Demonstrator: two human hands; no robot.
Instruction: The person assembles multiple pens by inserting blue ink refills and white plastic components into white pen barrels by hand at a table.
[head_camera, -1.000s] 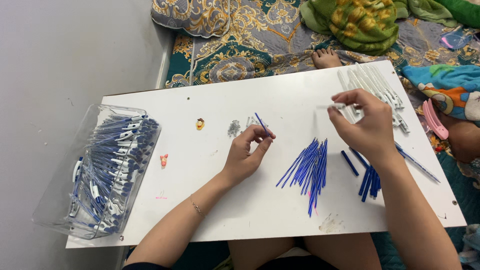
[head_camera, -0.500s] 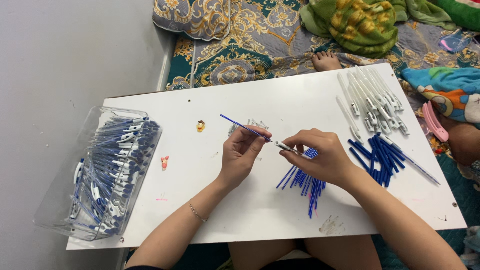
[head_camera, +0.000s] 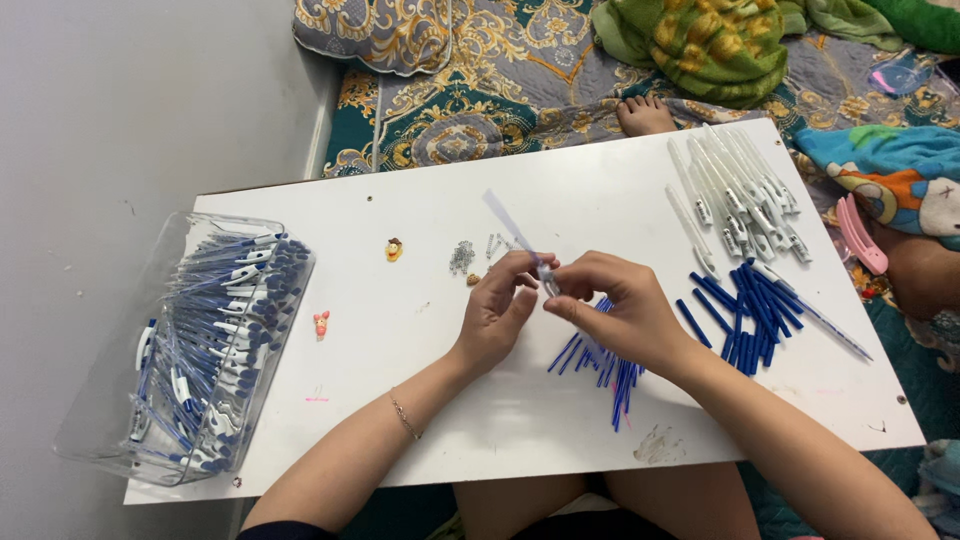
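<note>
**Both hands pinching one pen over the white worktop**

Head view. I take the white worktop (head_camera: 420, 420) as my landmark. Near its middle, my left hand (head_camera: 497, 312) and my right hand (head_camera: 620, 312) meet, fingertips almost touching. Between them I hold a slim clear pen barrel (head_camera: 512, 232) that slants up and away toward the far left from my fingers; it is blurred, so I cannot tell what is inside it. My left thumb and fingers pinch the near end of it, and my right fingers close on the same end from the other side. Neither hand is spread flat; both are curled in a pinch.

Just under my right hand, on the worktop, lies a loose fan of blue refills (head_camera: 610, 375), partly covered by my wrist. Further toward the worktop's right side is a second heap of blue parts (head_camera: 750, 310), and beyond it, at the far right corner, a row of white pen barrels (head_camera: 735, 195). Just past my left hand, toward the far edge, sits a small cluster of metal springs (head_camera: 462, 257), with a little yellow sticker (head_camera: 395, 249) beside it and a small pink one (head_camera: 321, 323) closer to the left edge.

Overhanging the worktop's left edge stands a clear plastic box (head_camera: 95, 420) full of finished blue-and-white pens (head_camera: 215, 320). A thin bracelet (head_camera: 404, 417) circles my left wrist.
</note>
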